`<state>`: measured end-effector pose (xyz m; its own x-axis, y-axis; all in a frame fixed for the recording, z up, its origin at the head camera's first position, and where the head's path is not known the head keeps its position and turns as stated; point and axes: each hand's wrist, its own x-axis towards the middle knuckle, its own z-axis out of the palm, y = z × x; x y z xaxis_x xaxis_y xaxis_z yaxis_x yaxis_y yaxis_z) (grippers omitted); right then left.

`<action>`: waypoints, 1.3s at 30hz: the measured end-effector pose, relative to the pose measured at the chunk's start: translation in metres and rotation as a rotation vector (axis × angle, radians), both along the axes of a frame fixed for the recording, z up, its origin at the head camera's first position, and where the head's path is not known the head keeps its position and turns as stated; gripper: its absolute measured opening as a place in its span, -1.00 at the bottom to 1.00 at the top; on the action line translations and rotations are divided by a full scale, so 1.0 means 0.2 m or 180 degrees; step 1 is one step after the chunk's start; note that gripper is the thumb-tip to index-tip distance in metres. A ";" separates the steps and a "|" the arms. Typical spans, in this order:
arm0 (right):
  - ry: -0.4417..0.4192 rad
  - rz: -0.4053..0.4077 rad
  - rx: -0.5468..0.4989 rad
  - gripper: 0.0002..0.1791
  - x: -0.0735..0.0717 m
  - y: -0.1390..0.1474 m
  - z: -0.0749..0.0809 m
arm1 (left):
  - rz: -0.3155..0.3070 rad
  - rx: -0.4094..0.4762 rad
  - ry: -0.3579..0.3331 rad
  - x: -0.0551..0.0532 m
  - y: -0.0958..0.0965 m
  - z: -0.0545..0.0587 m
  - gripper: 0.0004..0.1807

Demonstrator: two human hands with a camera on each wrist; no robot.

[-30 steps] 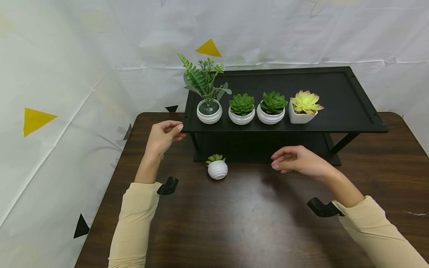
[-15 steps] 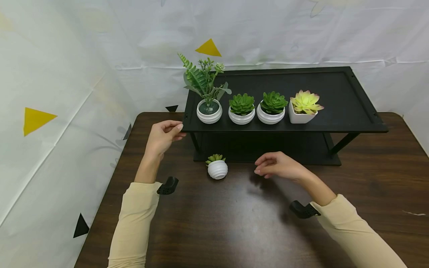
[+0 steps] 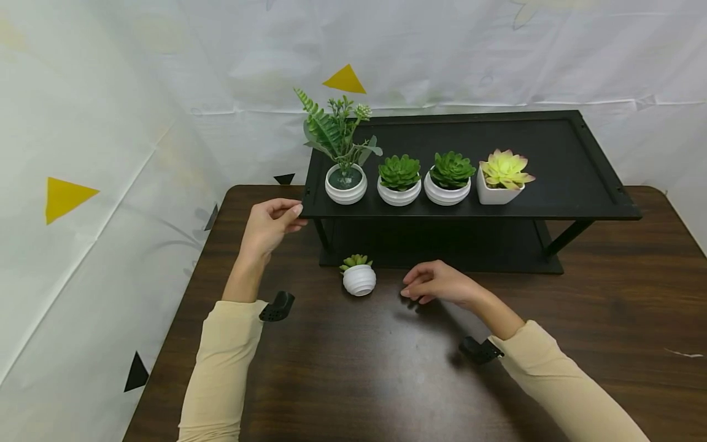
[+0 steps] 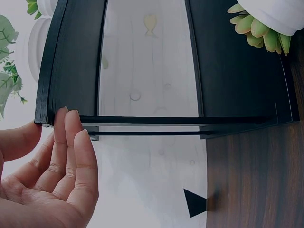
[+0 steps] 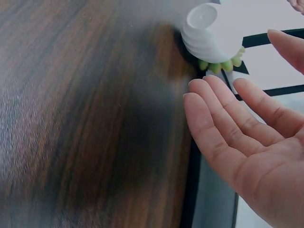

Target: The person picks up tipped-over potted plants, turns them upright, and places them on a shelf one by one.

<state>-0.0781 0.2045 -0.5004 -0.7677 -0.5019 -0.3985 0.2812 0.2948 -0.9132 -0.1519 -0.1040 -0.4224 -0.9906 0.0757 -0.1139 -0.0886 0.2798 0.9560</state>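
Observation:
My left hand (image 3: 267,227) pinches the front left corner of a black two-tier shelf (image 3: 558,159), thumb on the upper board's edge and fingers (image 4: 85,156) beneath it. A small succulent in a white ribbed pot (image 3: 359,280) lies tipped on the table before the lower board, its leaves toward the shelf and its base showing. To its right, apart from it, my right hand (image 3: 439,283) hovers over the table with loosely bent fingers and nothing in them. In the right wrist view the tipped pot (image 5: 209,35) appears beyond the fingertips (image 5: 197,107).
Along the upper board's front stand a leafy fern plant (image 3: 345,184) in a white pot, two green succulents (image 3: 399,175) in round pots, and a yellow-green succulent (image 3: 501,178) in a square pot. The brown wooden table (image 3: 353,368) meets a white sheet (image 3: 83,123) behind and at left.
My right hand has moved left and slightly nearer the front, closer to the tipped pot. My left hand stays on the shelf corner, and the plants have not moved.

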 end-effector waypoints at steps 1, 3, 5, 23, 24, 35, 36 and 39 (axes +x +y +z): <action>-0.0002 -0.0005 0.0006 -0.58 0.00 -0.01 -0.01 | 0.0001 -0.0003 -0.0001 0.00 0.00 0.00 -0.72; -0.0011 -0.0019 -0.0006 -0.57 0.00 -0.02 -0.02 | 0.0000 -0.0008 -0.0004 0.00 0.00 0.00 -0.72; -0.0006 -0.0017 -0.0002 -0.57 0.00 -0.04 -0.03 | 0.0001 -0.0009 -0.0007 0.00 0.00 0.00 -0.72; -0.0102 -0.0102 0.0152 -0.62 -0.05 -0.15 -0.08 | -0.0006 -0.0015 0.0014 0.00 0.00 0.00 -0.72; -0.0109 -0.0110 0.0155 -0.62 -0.05 -0.16 -0.09 | -0.0006 -0.0013 0.0012 0.00 0.00 0.00 -0.72; -0.0153 -0.0180 0.0199 -0.60 -0.08 -0.23 -0.10 | 0.0001 -0.0005 -0.0015 0.00 0.00 0.00 -0.71; -0.0161 -0.0197 0.0208 -0.60 -0.09 -0.23 -0.11 | -0.0001 -0.0011 -0.0016 0.00 0.00 0.00 -0.71; -0.0170 -0.0241 0.0222 -0.62 -0.10 -0.25 -0.11 | 0.0002 -0.0019 -0.0016 0.00 0.00 0.00 -0.71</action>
